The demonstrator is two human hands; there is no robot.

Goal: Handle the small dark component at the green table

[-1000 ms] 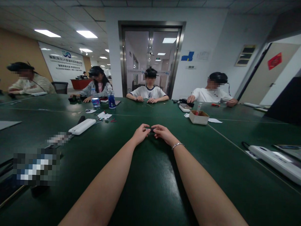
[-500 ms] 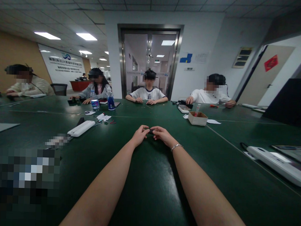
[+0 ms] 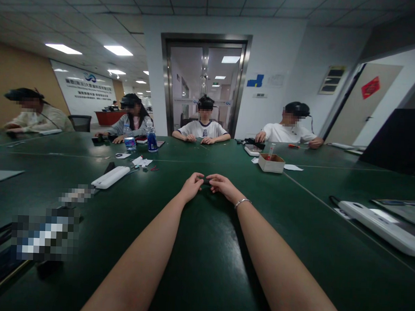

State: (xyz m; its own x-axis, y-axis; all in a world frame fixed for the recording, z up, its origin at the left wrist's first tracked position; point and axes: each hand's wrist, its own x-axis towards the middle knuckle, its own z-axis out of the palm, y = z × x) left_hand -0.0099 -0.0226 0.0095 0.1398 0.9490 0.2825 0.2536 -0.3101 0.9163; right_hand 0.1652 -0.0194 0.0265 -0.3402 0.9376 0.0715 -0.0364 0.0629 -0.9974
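Left hand [image 3: 192, 187]: partly curled, pinching a small dark object [image 3: 207, 182]
Right hand [image 3: 223, 186]: likewise, at its other end
Table [image 3: 204, 246]: dark green
Glass door [image 3: 218, 67]: behind a seated person [image 3: 204, 129]

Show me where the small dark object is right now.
In the head view, the small dark object is near the middle, between the fingertips of the left hand and right hand, over the green table.
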